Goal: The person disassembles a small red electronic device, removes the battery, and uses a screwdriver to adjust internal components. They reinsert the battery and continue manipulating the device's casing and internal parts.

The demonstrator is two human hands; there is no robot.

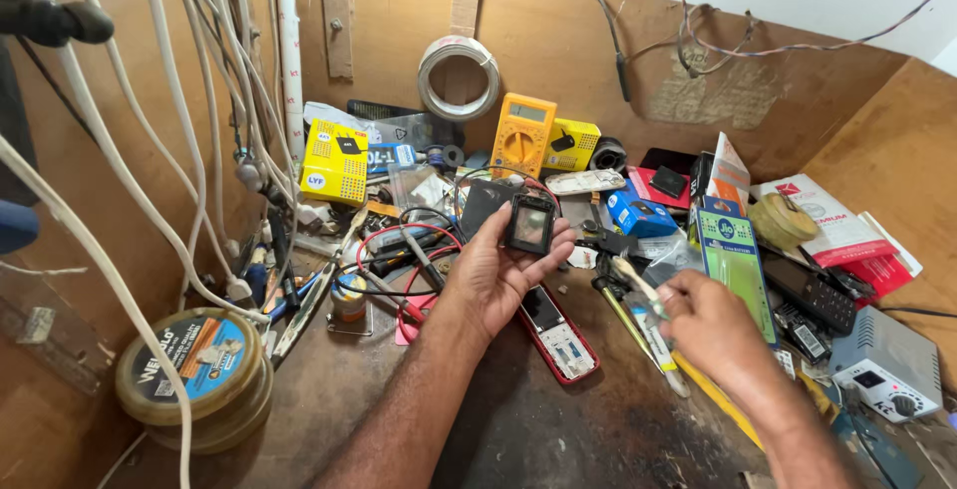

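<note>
The left hand [498, 275] clamps its grip on the edges of a small black rectangular phone frame [529, 223], light, thin and fragile, above the surface [518, 419]; the right hand [708, 325] pinches a slim white brush [638, 285].

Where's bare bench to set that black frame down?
Bare wood lies at the near edge of the bench, between the forearms, below the red phone. A smaller patch sits between the round tin and left arm. The back and right side are crowded.
</note>
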